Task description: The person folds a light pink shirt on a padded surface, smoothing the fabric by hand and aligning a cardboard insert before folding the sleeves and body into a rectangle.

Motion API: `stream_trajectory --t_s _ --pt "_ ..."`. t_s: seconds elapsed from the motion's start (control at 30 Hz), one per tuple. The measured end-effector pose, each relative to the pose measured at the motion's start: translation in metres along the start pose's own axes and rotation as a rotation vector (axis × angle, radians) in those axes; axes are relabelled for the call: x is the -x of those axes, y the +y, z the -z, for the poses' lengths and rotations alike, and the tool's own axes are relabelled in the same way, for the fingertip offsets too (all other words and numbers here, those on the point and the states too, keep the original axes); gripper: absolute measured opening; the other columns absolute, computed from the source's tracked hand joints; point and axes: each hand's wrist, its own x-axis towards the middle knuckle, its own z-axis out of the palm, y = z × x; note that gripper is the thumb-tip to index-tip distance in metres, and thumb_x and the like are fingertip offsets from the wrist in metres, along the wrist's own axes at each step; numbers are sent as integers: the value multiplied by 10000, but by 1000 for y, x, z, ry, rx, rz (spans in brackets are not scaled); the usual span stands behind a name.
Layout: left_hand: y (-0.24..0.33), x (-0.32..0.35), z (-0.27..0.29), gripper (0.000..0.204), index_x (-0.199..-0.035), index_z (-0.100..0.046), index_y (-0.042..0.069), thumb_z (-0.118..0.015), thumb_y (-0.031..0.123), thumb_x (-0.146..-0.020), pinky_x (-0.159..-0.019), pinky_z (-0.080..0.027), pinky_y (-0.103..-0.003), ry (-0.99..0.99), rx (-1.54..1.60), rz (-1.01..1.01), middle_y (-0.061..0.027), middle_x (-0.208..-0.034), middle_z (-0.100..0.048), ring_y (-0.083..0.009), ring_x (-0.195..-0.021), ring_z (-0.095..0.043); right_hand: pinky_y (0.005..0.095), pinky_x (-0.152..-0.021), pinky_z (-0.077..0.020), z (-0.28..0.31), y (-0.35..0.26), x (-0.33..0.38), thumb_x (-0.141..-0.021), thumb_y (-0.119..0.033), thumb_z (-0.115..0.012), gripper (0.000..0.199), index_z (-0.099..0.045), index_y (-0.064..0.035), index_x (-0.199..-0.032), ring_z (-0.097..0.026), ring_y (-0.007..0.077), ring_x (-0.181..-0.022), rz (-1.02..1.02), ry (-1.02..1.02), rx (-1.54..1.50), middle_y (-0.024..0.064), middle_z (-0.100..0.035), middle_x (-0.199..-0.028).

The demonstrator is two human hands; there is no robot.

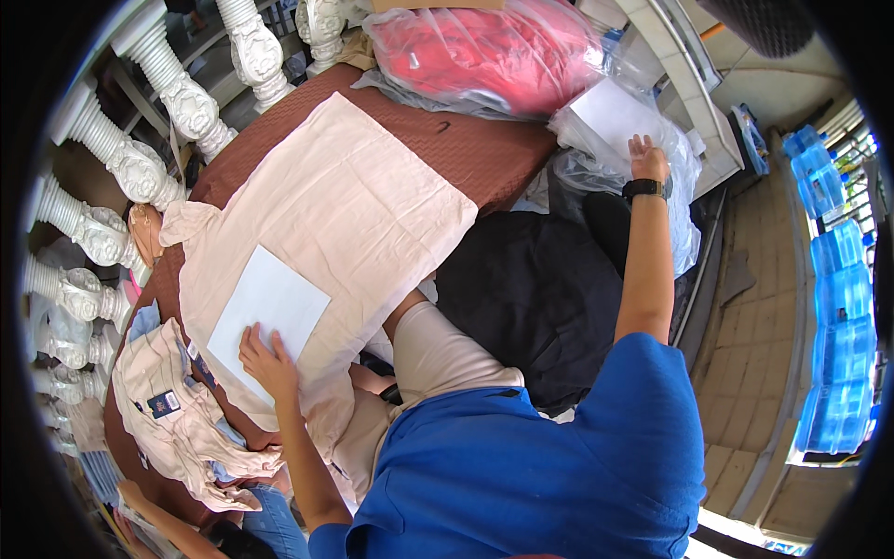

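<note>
A pale pink garment (345, 196) lies spread over the brown-covered table, its near edge hanging toward my lap. On it rests a light blue-white rectangular sheet (270, 303). My left hand (268, 361) lies on the sheet's near part with its fingers spread. Off to the right, my right hand (650, 160) reaches out with fingers extended at the edge of a white sheet (610, 110). That sheet sits on clear plastic bags (670, 177). Whether the fingertips touch it I cannot tell.
Pink striped clothes with dark tags (177, 401) are heaped at the left. Red items in clear plastic (484, 58) lie at the far side. Black cloth (531, 289) is beside my leg. White balusters (191, 102) border the table. Another person's arm (168, 517) shows lower left.
</note>
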Motion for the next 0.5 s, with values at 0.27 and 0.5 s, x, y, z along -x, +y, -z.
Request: stream_trajectory --t_s 0.27,0.5 --pt "-10 4 14 399 -1303 -555 83 -554 336 -994 -1018 -357 -497 9 -44 27 -130 -1357 -509 -347 -1253 -452 645 -927 -511 -20 22 30 -904 71 -497 642 -165 -55 -1439 -552 530 -1148 108 99 -154 288 -441 -1378" --pt "-4 2 8 392 -1299 -560 80 -561 320 -989 -1015 -359 -494 3 -14 14 -130 -1356 -508 -348 -1249 -454 607 -958 -513 -7 9 24 -921 40 -519 485 -266 127 -1326 -533 528 -1178 -181 -127 55 325 -418 -1356"
